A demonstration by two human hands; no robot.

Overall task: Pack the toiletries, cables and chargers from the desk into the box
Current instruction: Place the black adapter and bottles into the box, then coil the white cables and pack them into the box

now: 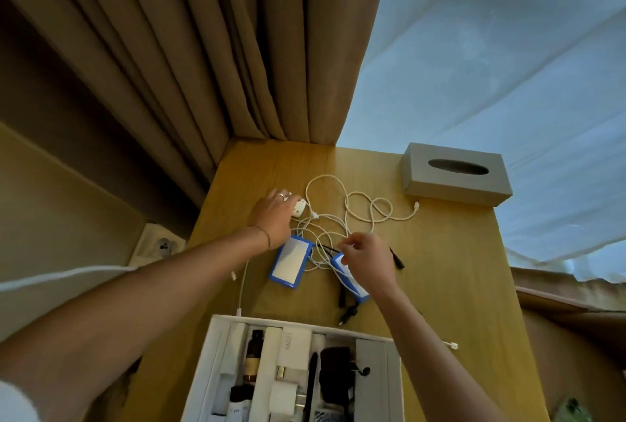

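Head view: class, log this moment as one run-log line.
left hand: grips white charger | right hand: pinches white cable | box: partly packed

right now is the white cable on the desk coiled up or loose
Loose: the white cable sprawls in tangled loops across the desk, one plug end lying free near the tissue box.
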